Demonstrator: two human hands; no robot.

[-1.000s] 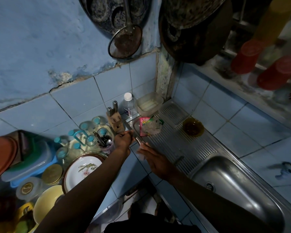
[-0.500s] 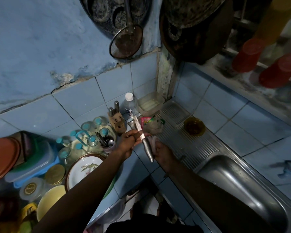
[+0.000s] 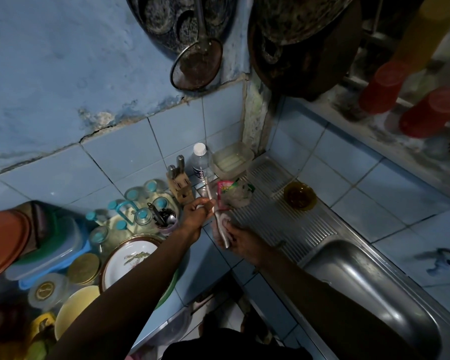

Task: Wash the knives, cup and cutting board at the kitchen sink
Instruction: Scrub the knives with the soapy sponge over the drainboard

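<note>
A knife [image 3: 209, 191] with a steel handle is held over the tiled counter edge, its blade pointing away toward the wall. My left hand [image 3: 196, 214] pinches the blade near its base. My right hand [image 3: 240, 240] grips the handle from below, thumb across it. A wooden knife block [image 3: 180, 187] with two steel handles in it stands just behind my left hand. The steel sink basin [image 3: 374, 289] lies to the right, and its ribbed drainboard [image 3: 283, 224] runs back to the corner. No cutting board can be made out.
On the drainboard sit a brown glass bowl [image 3: 299, 196] and a pink packet with a scrubber [image 3: 233, 195]. A bottle [image 3: 200, 160] and a plastic tub [image 3: 232, 159] stand at the wall. Jars, plates and lids crowd the left counter. A tap [image 3: 438, 261] sticks out at right.
The knife came away from the block area and swung up, blade pointing away. My right hand moved in under the handle and took hold of it.
</note>
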